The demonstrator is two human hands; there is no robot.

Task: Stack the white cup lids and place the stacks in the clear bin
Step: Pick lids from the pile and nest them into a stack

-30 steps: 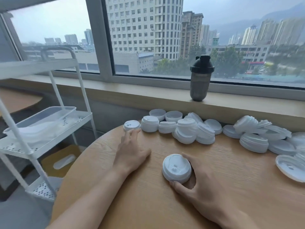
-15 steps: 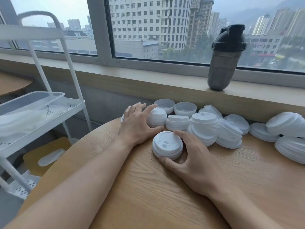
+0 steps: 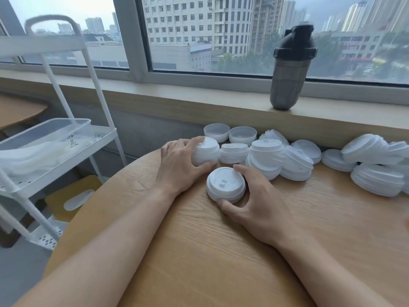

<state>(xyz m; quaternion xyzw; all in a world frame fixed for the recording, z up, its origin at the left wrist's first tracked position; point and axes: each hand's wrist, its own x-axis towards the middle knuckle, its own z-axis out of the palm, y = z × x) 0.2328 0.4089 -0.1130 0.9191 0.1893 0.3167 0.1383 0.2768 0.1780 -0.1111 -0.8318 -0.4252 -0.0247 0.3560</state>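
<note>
Several short stacks of white cup lids (image 3: 267, 158) lie along the far edge of the round wooden table (image 3: 210, 251). My right hand (image 3: 252, 202) grips a small lid stack (image 3: 225, 183) near the table's middle, thumb at its near side and fingers at its right. My left hand (image 3: 179, 165) is wrapped around another lid stack (image 3: 207, 151) just behind and to the left of it. The clear bin (image 3: 44, 138) sits on the middle shelf of a white cart (image 3: 73, 89) to the left, holding white lids.
A dark shaker bottle (image 3: 290, 67) stands on the window sill behind the lids. More lid piles (image 3: 376, 167) spread toward the right edge. A second table (image 3: 17, 109) is behind the cart. Below the cart a yellow seat (image 3: 73, 198) shows.
My right hand has slid its lid stack away from me toward the pile. My left hand reached forward past a single lid and closed on the leftmost stack. The camera moved closer.
</note>
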